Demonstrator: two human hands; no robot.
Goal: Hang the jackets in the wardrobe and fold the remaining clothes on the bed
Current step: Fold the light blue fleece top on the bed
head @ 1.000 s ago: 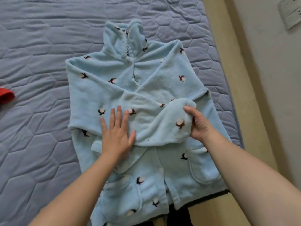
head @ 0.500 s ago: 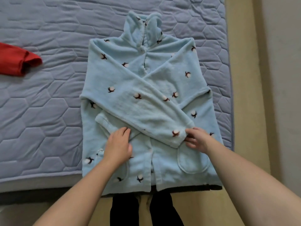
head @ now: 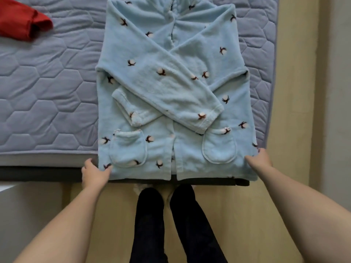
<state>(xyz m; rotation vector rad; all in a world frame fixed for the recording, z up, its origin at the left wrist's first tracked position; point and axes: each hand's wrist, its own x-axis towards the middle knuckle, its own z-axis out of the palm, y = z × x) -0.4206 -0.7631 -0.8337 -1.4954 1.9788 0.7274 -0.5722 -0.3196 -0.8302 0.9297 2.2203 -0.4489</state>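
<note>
On the near edge of the bed [head: 47, 82], left hand [head: 95, 173] and right hand [head: 260, 158] are pinching the hem corners of the sleeves-crossed blue fleece top [head: 171, 88], probably needing an even upward fold next.

Left of the top [head: 171, 88], a broad stretch of quilt on the bed [head: 47, 95] lies open as far as the red cloth [head: 22, 21] at the far left. On the right the top reaches almost to the bed's edge, leaving a thin band of quilt, then a strip of floor [head: 296, 130] before the wall [head: 338, 92]. At the near edge the left hand [head: 95, 173] and right hand [head: 260, 158] grip the hem's corners, with the legs [head: 150, 221] between the arms, close against the bed.
</note>
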